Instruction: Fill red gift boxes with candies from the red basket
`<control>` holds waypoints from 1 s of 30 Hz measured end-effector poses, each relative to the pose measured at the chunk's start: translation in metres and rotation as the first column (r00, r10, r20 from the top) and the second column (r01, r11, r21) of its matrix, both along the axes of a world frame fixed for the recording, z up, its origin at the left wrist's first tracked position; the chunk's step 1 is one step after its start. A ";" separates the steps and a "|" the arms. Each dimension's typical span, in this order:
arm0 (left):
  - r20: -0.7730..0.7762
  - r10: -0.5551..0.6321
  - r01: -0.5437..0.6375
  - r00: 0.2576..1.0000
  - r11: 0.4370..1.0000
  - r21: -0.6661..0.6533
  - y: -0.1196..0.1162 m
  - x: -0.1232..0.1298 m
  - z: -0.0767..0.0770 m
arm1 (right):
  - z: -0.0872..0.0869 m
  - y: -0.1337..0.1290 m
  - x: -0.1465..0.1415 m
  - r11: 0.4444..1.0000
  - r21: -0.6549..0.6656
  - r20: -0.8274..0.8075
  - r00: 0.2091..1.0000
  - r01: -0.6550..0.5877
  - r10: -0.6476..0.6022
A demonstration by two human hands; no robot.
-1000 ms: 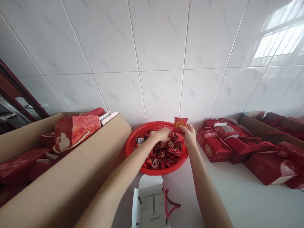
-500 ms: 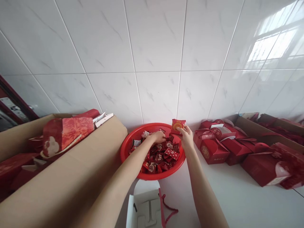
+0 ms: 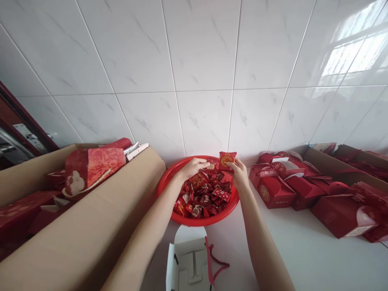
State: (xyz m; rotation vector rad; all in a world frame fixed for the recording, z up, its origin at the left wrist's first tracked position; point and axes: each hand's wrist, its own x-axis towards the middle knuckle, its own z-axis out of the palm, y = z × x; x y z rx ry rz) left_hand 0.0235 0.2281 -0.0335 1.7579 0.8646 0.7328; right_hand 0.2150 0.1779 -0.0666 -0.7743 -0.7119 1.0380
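A round red plastic basket (image 3: 169,216) holds a heap of wrapped candies (image 3: 201,194), mostly red and dark red. Over its back rim my right hand (image 3: 239,171) pinches a square red packet (image 3: 227,161) with a gold emblem, held upright. My left hand (image 3: 194,167) is above the back of the heap, with a red wrapped candy (image 3: 212,164) between thumb and fingers. In front of the basket stands an open box (image 3: 190,262), white inside, with a dark pink cord handle (image 3: 220,264) at its right side.
At left, a long cardboard carton (image 3: 91,226) contains red gift boxes (image 3: 93,169). Several closed red boxes (image 3: 277,192) are grouped on the white tabletop (image 3: 291,254) at right, beside another carton (image 3: 321,161). A tiled wall (image 3: 203,121) rises behind the basket.
My left hand has lifted out of the candies, bringing up a red wrapped candy. My right hand keeps the gold-marked packet in nearly the same place. The view has shifted slightly.
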 end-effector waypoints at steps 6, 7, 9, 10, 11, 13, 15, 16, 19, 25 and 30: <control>0.369 0.183 -0.147 0.911 0.981 -0.123 -0.014 0.001 0.004 | 0.006 -0.006 0.001 0.992 -0.020 -0.028 0.992 -0.125 0.124; 0.396 0.206 -0.162 0.895 0.977 -0.141 -0.016 0.001 0.004 | 0.008 -0.007 0.001 0.989 -0.026 -0.050 0.988 -0.147 0.145; 0.418 0.234 -0.182 0.878 0.970 -0.161 -0.019 -0.001 0.004 | 0.010 -0.008 0.001 0.982 -0.025 -0.098 0.978 -0.185 0.182; 0.422 0.243 -0.188 0.873 0.968 -0.168 -0.021 -0.001 0.004 | 0.012 -0.009 0.001 0.980 -0.021 -0.116 0.974 -0.200 0.197; 0.425 0.250 -0.194 0.870 0.966 -0.173 -0.023 -0.002 0.003 | 0.013 -0.009 0.000 0.977 -0.016 -0.128 0.969 -0.215 0.211; 0.430 0.262 -0.209 0.864 0.963 -0.168 -0.025 -0.002 0.002 | 0.014 -0.010 -0.002 0.969 -0.003 -0.134 0.960 -0.247 0.245; 0.430 0.264 -0.222 0.863 0.964 -0.144 -0.028 -0.001 0.002 | 0.016 -0.012 -0.005 0.959 0.017 -0.122 0.951 -0.284 0.284; 0.426 0.257 -0.224 0.868 0.966 -0.127 -0.028 0.000 0.001 | 0.017 -0.013 -0.007 0.953 0.029 -0.111 0.947 -0.300 0.302; 0.391 0.229 -0.221 0.892 0.973 -0.065 -0.030 0.001 0.000 | 0.019 -0.017 -0.010 0.942 0.041 -0.064 0.940 -0.333 0.335; 0.328 0.160 -0.156 0.931 0.987 -0.040 -0.027 0.004 -0.007 | 0.019 -0.017 -0.013 0.961 0.000 0.001 0.961 -0.277 0.277; -0.058 0.074 -0.065 0.996 0.987 0.146 -0.024 0.011 -0.024 | 0.012 -0.007 -0.009 0.992 -0.074 -0.112 0.989 -0.102 0.094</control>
